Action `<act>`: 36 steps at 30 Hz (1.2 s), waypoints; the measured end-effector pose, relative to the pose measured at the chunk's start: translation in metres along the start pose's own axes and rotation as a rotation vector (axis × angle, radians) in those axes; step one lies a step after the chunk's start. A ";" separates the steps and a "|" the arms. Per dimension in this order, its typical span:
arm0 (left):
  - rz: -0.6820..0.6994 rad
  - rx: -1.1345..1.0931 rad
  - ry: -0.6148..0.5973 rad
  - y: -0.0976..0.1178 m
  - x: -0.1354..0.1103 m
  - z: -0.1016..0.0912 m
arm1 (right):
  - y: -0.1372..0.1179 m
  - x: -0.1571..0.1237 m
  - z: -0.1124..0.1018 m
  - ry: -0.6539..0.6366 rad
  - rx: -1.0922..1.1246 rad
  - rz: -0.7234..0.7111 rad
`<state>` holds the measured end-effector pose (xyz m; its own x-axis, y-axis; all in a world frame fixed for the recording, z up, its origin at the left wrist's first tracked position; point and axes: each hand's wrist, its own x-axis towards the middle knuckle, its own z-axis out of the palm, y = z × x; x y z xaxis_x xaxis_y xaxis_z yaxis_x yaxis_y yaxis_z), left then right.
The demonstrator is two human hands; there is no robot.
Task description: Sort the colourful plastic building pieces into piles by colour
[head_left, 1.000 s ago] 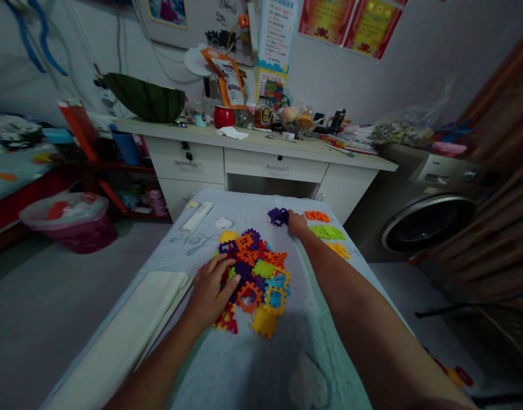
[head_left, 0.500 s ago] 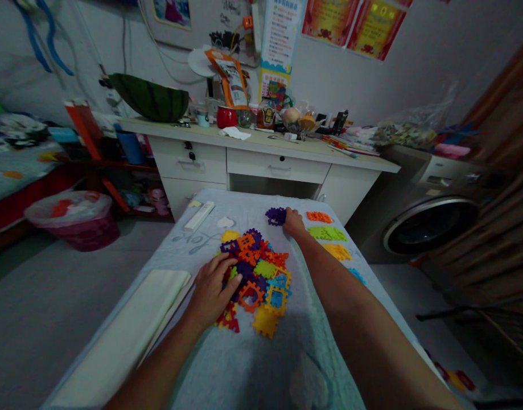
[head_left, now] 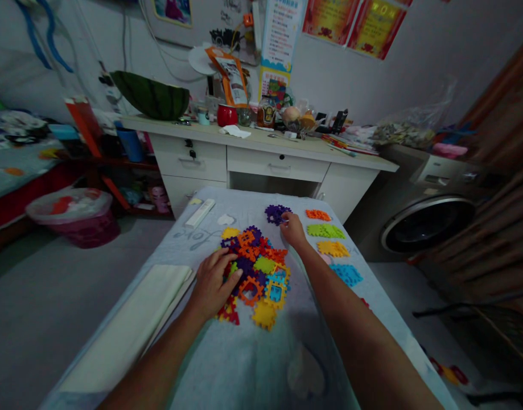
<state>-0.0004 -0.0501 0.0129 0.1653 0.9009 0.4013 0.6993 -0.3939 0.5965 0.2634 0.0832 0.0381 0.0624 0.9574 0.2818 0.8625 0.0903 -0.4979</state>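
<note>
A heap of coloured foam puzzle tiles (head_left: 256, 270) lies mid-table on a pale cloth (head_left: 252, 364). My left hand (head_left: 212, 282) rests on the heap's left side, fingers curled over purple and orange pieces. My right hand (head_left: 292, 229) hovers just past the heap, fingers loosely bent, close to a purple stack (head_left: 276, 213). To its right lie sorted stacks in a row: orange (head_left: 317, 214), green (head_left: 325, 230), yellow (head_left: 333, 248) and blue (head_left: 347, 274).
A folded cream cloth (head_left: 128, 324) lies along the table's left edge, with a white box (head_left: 200, 212) at the far left. Behind stand a cluttered desk (head_left: 261, 151), a washing machine (head_left: 427, 219) to the right and a pink bin (head_left: 75, 219) on the floor.
My right hand has drawn back from the purple stack toward the heap. The blue stack, covered by my arm before, now shows. My left hand has stayed on the heap.
</note>
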 end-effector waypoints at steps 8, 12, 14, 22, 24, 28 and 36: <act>-0.035 0.056 0.025 -0.004 0.002 0.000 | -0.038 -0.042 -0.009 -0.289 0.046 -0.212; -0.032 0.020 -0.010 -0.003 0.001 0.000 | -0.061 -0.045 -0.002 -0.323 -0.100 -0.185; -0.023 -0.003 -0.030 -0.002 0.001 0.000 | -0.071 -0.045 0.004 -0.327 -0.174 -0.166; 0.012 -0.030 -0.023 0.001 0.002 -0.001 | -0.081 -0.055 0.002 -0.275 -0.236 -0.204; 0.014 -0.025 -0.018 0.001 0.002 0.000 | -0.079 -0.060 -0.004 -0.273 -0.163 -0.218; 0.021 0.002 -0.010 0.000 0.001 0.000 | -0.073 -0.070 -0.018 -0.229 0.019 -0.266; -0.005 0.038 0.008 -0.002 0.001 0.002 | -0.044 -0.087 -0.041 -0.190 0.437 -0.193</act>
<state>-0.0005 -0.0479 0.0110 0.1564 0.9015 0.4035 0.7262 -0.3819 0.5717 0.2407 -0.0154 0.0696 -0.2046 0.9414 0.2683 0.5564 0.3373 -0.7594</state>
